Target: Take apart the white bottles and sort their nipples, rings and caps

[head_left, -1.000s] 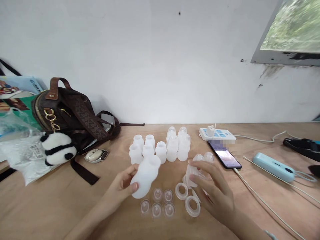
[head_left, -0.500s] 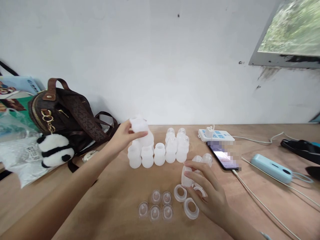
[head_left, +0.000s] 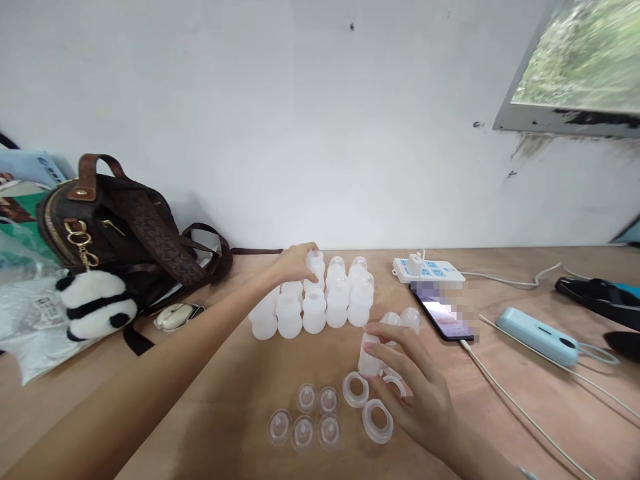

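Observation:
At the back of a block of small frosted-white bottles (head_left: 314, 312), my left hand (head_left: 296, 262) has its thumb and fingers closed around one white bottle (head_left: 315, 262). The bottle is upright, in line behind others. My right hand (head_left: 413, 377) pinches a small frosted-white cylindrical piece (head_left: 369, 357), whose exact kind I cannot make out. Just below that hand lie white screw rings (head_left: 378, 422), one partly covered by the fingers. Clear dome caps (head_left: 410, 319) stand behind it. To its left several clear bottle nipples (head_left: 303, 433) sit on the table.
Some bottles on the right wear clear domes (head_left: 360, 267). A phone (head_left: 443, 313), a power strip (head_left: 431, 268), a light-blue device (head_left: 537, 339) and cables lie to the right. A brown backpack (head_left: 115, 220), a panda plush (head_left: 100, 303) and a computer mouse (head_left: 176, 316) are on the left.
My left hand has carried the white bottle right and down, from above the left bottles to the back of the block. The right hand keeps its pinch in nearly the same place.

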`<state>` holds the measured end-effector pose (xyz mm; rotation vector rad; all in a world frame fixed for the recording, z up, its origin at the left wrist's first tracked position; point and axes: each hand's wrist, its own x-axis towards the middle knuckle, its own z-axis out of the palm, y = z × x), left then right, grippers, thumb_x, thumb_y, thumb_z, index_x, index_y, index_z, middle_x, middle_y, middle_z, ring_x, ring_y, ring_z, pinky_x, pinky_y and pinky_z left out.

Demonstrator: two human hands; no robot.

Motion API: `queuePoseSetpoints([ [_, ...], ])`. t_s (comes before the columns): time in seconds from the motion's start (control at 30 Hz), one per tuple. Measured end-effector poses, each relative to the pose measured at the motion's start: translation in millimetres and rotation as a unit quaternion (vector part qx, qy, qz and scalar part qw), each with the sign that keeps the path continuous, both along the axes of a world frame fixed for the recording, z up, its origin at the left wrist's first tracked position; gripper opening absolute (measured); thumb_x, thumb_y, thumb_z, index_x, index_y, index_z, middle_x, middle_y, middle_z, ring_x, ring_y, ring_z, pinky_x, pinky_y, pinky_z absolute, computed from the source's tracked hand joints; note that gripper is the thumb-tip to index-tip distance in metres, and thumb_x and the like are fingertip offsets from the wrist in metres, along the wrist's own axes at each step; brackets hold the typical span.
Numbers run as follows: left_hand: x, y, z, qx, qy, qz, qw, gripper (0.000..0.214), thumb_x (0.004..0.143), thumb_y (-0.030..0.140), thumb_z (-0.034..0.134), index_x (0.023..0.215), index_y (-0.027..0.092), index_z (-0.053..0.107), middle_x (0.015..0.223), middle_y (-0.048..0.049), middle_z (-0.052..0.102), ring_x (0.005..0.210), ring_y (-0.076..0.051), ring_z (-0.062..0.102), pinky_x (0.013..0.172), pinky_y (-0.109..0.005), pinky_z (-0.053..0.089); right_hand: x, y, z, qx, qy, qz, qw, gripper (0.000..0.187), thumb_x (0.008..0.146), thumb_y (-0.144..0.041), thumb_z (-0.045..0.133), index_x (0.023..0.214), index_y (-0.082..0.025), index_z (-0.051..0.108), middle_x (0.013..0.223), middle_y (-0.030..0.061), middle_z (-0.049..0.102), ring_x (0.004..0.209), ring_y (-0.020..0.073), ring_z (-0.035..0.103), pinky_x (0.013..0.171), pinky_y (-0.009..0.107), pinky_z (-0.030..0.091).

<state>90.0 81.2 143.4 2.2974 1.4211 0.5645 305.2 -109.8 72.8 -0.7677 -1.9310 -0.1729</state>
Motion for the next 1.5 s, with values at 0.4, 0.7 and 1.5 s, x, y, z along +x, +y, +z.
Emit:
queuePoseSetpoints([
  [0.4, -4, -7, -1.0, -0.068, 0.056, -0.095, 0.992, 0.034, 0.057, 0.022, 0.068, 0.090, 0.020, 0.063, 0.086, -0.0010, 0.067, 0.084, -0.024, 0.064, 0.066, -0.027, 0.045, 0, 0, 0.5, -0.027, -0.002, 0.004, 1.000, 0.039, 0.087, -0.001, 0.054, 0.120, -0.022, 0.058, 0.118, 0.0130, 0.062, 0.097, 0.0230, 0.063, 0.080, 0.040, 0.056],
  [0.7, -12, -6, 9.0, -0.106, 0.046, -0.114, 0.987, 0.046, 0.058, 0.017, 0.064, 0.103, 0.022, 0.067, 0.105, -0.0047, 0.073, 0.097, -0.026, 0.067, 0.081, -0.032, 0.051, 0, 2, 3.4, -0.008, 0.009, 0.000, 1.000, 0.034, 0.088, -0.006, 0.056, 0.118, -0.021, 0.061, 0.112, 0.0123, 0.066, 0.095, 0.0229, 0.066, 0.078, 0.039, 0.058],
  [1.5, 20, -179, -50.3, -0.438, -0.499, -0.032, 0.747, 0.036, 0.071, 0.047, 0.081, 0.075, 0.012, 0.075, 0.067, -0.0012, 0.060, 0.059, -0.008, 0.046, 0.058, -0.021, 0.035, -11, -7, 0.1, -0.050, 0.024, 0.072, 0.996, 0.009, 0.095, -0.019, 0.059, 0.104, -0.019, 0.062, 0.112, 0.0139, 0.071, 0.096, 0.0241, 0.070, 0.077, 0.037, 0.061],
])
